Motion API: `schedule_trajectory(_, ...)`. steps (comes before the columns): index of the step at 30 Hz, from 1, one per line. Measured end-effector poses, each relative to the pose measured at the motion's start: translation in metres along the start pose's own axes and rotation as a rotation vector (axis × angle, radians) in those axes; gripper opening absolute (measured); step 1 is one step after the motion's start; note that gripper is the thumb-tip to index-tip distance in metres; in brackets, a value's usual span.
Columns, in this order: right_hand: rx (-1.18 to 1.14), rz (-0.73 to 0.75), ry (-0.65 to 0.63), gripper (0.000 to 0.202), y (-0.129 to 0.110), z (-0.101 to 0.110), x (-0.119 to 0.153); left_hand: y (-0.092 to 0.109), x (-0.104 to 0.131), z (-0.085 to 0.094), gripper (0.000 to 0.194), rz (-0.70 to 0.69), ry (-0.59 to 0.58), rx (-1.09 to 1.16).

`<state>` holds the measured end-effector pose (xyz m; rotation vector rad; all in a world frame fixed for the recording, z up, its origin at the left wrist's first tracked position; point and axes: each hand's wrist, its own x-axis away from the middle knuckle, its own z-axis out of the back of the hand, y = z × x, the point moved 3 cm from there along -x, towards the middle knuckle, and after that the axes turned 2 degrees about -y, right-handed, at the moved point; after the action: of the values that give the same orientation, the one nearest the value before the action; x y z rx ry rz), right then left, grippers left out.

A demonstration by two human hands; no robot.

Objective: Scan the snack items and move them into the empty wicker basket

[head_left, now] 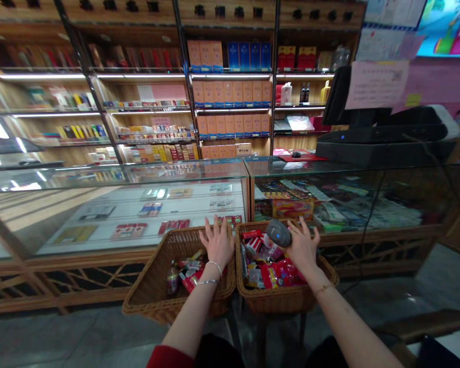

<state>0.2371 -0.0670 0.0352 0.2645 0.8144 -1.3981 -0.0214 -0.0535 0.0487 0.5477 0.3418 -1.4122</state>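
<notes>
My left hand [217, 246] is over the right side of the left wicker basket [145, 276], palm down, fingers spread, holding nothing. Below it in the basket lie a small bottle [172, 278] and several red packets [190, 279]. My right hand [303, 248] is at the right wicker basket [279, 301], holding a dark grey handheld barcode scanner [278, 233] with a blue light. The scanner's handle is hidden by the hand, and some fingers stick out. Red snack packets [278, 273] and other small wrapped goods fill this basket.
Behind the baskets runs a glass display counter [249, 176], with an orange box [293, 208] and papers inside its right part. A monitor [339, 97] stands on the right with a hanging cable [371, 214]. Shelves of boxed goods [233, 92] line the back wall.
</notes>
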Motion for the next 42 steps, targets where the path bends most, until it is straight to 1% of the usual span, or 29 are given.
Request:
schedule_trajectory(9,0.049,-0.040,0.038,0.038,0.031,-0.002,0.009,0.054,0.001,-0.019,0.069,-0.151,-0.097,0.054)
schedule_trajectory(15,0.095,-0.060,0.049,0.037,0.046,-0.002,0.015,0.087,0.005,-0.027,0.063,-0.212,-0.219,0.077)
schedule_trajectory(20,0.105,-0.067,0.048,0.034,0.052,-0.003,0.019,0.107,0.010,-0.031,0.062,-0.225,-0.338,0.030)
schedule_trajectory(23,0.110,-0.060,0.047,0.034,0.053,-0.005,0.022,0.112,0.014,-0.035,0.064,-0.218,-0.423,-0.019)
schedule_trajectory(27,0.103,-0.071,0.061,0.035,0.054,-0.006,0.023,0.114,0.017,-0.042,0.065,-0.213,-0.503,-0.070)
schedule_trajectory(32,0.098,-0.071,0.063,0.033,0.051,-0.004,0.023,0.111,0.014,-0.056,0.070,-0.200,-0.605,-0.067)
schedule_trajectory(36,0.092,-0.079,0.059,0.030,0.052,-0.005,0.023,0.109,0.011,-0.070,0.075,-0.159,-0.690,-0.049)
schedule_trajectory(39,0.081,-0.087,0.057,0.029,0.053,-0.005,0.023,0.108,0.011,-0.078,0.071,-0.128,-0.717,-0.025)
schedule_trajectory(42,0.062,-0.095,0.044,0.030,0.053,-0.005,0.023,0.108,0.011,-0.081,0.061,-0.108,-0.702,0.012)
